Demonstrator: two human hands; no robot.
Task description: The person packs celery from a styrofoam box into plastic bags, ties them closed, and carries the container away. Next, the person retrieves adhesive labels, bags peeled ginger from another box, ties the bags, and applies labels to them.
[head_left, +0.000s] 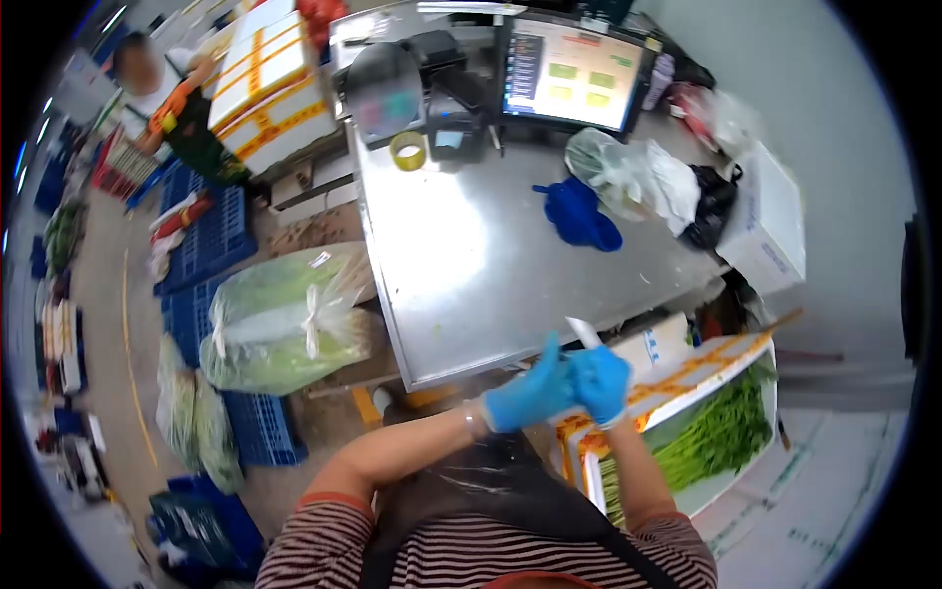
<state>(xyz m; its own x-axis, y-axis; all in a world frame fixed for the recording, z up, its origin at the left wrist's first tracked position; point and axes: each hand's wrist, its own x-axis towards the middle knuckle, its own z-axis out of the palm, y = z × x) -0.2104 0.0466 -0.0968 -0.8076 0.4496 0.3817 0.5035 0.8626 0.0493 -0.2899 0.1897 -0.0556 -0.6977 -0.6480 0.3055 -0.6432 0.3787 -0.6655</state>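
Observation:
Both hands wear blue gloves and meet in front of my body, near the front edge of the metal table (446,334). My right hand (601,385) is closed in a fist around a thin white strip (583,332), whose end sticks up above the fingers; its exact kind is unclear. Against it lies my left hand (530,395), thumb raised, its other fingers partly hidden and blurred. Below and right of the hands stands an open white foam box (771,398) with taped edges, holding leafy green vegetables (716,437).
On the table are a blue cap (579,216), plastic bags (628,177), a tape roll (407,151), a scale (386,93) and a monitor (572,74). Bagged vegetables (285,319) lie left, over blue pallets (260,427). Another person (186,108) stands beside taped foam boxes (265,83).

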